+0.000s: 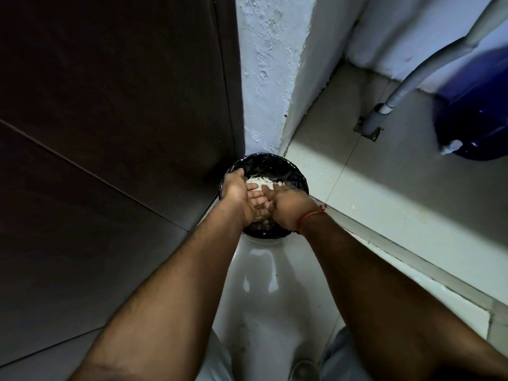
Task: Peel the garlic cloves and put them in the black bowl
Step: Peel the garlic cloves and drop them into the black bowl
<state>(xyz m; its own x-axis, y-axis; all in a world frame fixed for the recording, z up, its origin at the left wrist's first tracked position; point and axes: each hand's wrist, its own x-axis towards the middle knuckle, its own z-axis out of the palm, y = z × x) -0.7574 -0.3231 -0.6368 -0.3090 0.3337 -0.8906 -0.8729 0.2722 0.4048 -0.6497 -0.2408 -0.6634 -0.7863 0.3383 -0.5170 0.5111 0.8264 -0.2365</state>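
Head view, looking steeply down along both forearms at a round container lined with a black plastic bag (288, 171), which stands on the pale floor (384, 171) in the corner between a dark panel (110, 105) on the left and a rough white wall (269, 64) beyond. The left hand (237, 188) is held over the container with its palm turned up and its fingers extended toward the right, loosely cupped rather than clenched; the right hand (286, 204), a red thread (310, 215) tied at its wrist, lies across those fingers with its knuckles up. The two hands touch over the near half of the opening. Whether the right fingers are curled on anything cannot be told, since they are folded under the hand and hidden from the camera. Just beyond the hands, inside the bag, lies a pale heap of white scraps (262, 182), too small and bright to tell skins from cloves. No separate black bowl can be made out. A blue drum (478, 111) and a grey pipe (428, 70) stand far right, the drum cut off by the frame edge. A glossy white rounded surface (261, 270) lies near, between the forearms.
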